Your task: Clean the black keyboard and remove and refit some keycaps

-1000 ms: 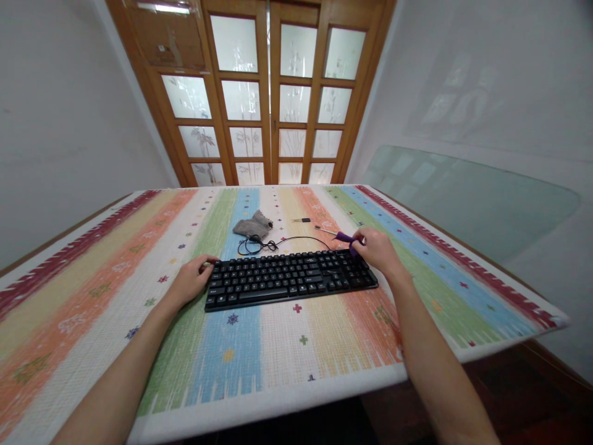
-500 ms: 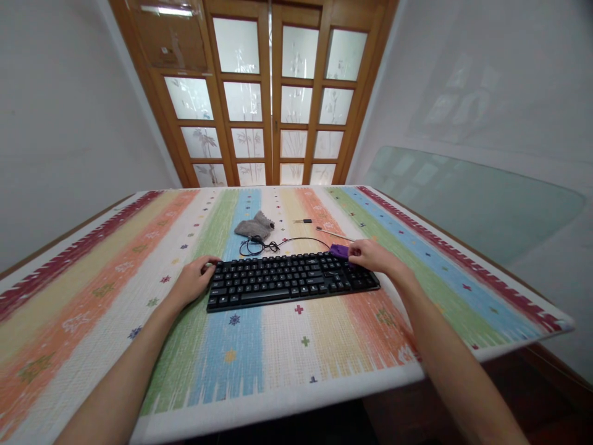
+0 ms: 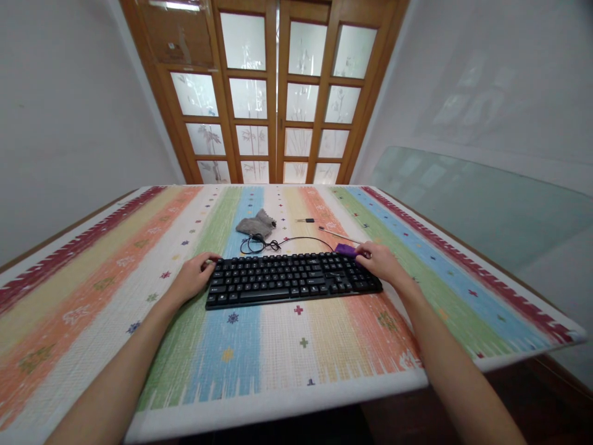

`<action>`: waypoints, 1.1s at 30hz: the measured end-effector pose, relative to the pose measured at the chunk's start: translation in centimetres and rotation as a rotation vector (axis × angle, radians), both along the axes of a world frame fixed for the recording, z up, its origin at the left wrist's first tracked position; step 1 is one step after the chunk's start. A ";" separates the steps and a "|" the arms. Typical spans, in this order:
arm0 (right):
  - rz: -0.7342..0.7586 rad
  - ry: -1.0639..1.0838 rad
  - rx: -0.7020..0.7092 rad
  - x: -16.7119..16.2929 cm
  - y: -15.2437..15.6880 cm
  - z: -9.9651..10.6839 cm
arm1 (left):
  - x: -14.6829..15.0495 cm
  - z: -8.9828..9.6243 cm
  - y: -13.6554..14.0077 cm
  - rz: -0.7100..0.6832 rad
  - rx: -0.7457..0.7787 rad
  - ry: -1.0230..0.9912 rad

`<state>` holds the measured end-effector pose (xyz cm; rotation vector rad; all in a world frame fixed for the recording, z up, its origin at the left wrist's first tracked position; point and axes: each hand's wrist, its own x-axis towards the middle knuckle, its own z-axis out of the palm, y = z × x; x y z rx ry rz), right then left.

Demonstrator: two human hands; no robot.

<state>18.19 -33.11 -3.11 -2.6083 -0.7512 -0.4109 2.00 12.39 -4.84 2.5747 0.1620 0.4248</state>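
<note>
A black keyboard (image 3: 287, 278) lies flat on the striped tablecloth in front of me. My left hand (image 3: 198, 274) grips its left end near the upper corner, fingers bent over the edge. At the keyboard's upper right, my right hand (image 3: 374, 259) is closed on a small purple cloth (image 3: 345, 250). The cloth touches the back edge by the number pad, and part of it is hidden by my fingers. Behind the keyboard runs its black cable (image 3: 252, 245), looped and bundled toward the left.
Beyond the cable lies a crumpled grey cloth (image 3: 256, 224). Farther right are a small black-ended item (image 3: 309, 220), possibly a brush, and a thin stick with a dark tip (image 3: 340, 235). The tablecloth (image 3: 278, 358) drops over the table's front edge. Wooden glass-paned doors (image 3: 278, 123) stand behind.
My right hand has shifted slightly right and back along the keyboard's upper right edge with the purple cloth. My left hand keeps its grip. The camera view has tilted slightly.
</note>
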 end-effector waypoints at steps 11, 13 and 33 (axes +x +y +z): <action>-0.117 0.089 -0.082 -0.8 -0.6 1.0 | -0.1 -0.1 0.0 -0.001 -0.002 0.004; -0.219 -0.012 -0.036 -0.6 -1.1 1.0 | 0.0 -0.1 0.1 -0.001 0.000 0.005; -0.203 0.021 -0.169 -0.5 -0.9 0.5 | 0.1 -0.2 0.3 -0.004 0.001 0.014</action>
